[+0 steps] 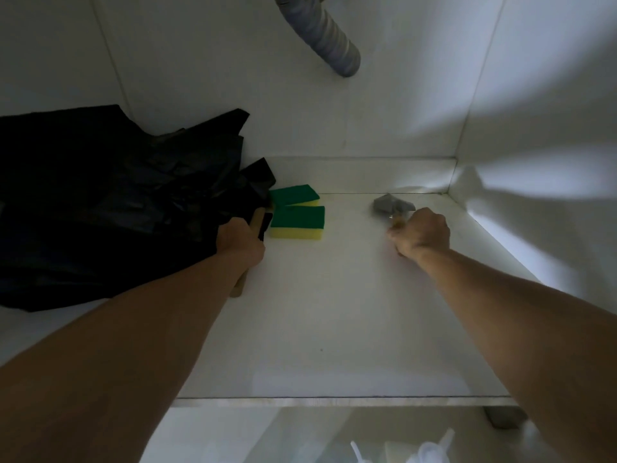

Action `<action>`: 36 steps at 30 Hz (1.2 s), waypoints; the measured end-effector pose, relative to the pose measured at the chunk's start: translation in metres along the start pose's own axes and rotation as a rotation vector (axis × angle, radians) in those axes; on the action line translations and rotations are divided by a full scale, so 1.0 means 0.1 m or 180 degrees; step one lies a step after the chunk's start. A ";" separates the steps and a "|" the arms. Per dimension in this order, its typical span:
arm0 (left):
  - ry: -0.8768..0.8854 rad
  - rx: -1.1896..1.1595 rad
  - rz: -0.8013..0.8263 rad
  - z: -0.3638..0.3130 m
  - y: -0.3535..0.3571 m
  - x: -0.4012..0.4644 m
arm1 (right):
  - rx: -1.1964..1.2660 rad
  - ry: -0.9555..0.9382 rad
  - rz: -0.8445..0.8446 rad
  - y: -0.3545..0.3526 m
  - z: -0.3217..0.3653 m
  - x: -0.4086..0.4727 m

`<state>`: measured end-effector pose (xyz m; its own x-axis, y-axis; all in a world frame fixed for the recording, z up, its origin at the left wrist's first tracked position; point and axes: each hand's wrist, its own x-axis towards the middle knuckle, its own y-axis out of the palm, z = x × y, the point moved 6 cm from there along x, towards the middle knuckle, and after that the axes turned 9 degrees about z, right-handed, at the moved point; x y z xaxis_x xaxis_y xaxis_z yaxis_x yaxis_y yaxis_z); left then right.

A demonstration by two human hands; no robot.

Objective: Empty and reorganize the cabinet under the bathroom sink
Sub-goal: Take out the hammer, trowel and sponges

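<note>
Nearest to you, below the front edge of the cabinet floor (334, 329), pale translucent bottle tops (430, 451) show at the bottom of the view, blurred. A small grey foot (504, 417) stands under the right end of that edge.

Both of your forearms reach over the edge into the cabinet. Your left hand (242, 240) has its grip closed on a wooden handle (241, 284), whose light-coloured end shows below the wrist; a dark part (265, 225) of the same tool shows just past the fingers, and what kind of tool it is cannot be told. The hand lies against the right border of a crumpled black plastic bag (110, 202), which fills the left side of the cabinet floor.

Your right hand (422, 233) is curled, knuckles up, its grip closed on a small object with a grey crumpled head (389, 203) that projects beyond the fingers toward the back; motion blur hides its detail.

Between the two hands, just beside the bag, lie two sponges: the nearer sponge (298, 222) flat with its green pad up and yellow foam beneath, the farther sponge (293, 194) touching it from behind and angled.

Beyond, the white back wall (233, 95) meets the right side wall (534, 128) at a corner. A grey corrugated drain hose (329, 35) curves down from the top.
</note>
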<state>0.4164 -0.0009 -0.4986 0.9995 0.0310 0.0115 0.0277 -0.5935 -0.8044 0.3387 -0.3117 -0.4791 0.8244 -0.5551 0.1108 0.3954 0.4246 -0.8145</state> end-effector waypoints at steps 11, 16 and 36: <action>-0.0064 -0.0596 -0.0059 -0.12 -0.31 -0.37 | 0.0987 -0.0216 -0.0117 -0.19 0.26 -0.46; 0.0039 -0.1049 0.0047 -0.15 -0.58 -0.84 | 0.1734 -0.0197 0.0192 -0.24 0.40 -1.05; 0.0247 -0.1900 0.1125 0.16 -1.10 -2.32 | 0.2626 -0.0153 0.0945 -0.37 0.58 -2.34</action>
<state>0.1811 0.0702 -0.4230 0.9481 -0.2898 -0.1305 -0.3165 -0.8986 -0.3040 0.1540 -0.1564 -0.4417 0.9485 -0.3167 -0.0013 0.3132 0.9387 -0.1438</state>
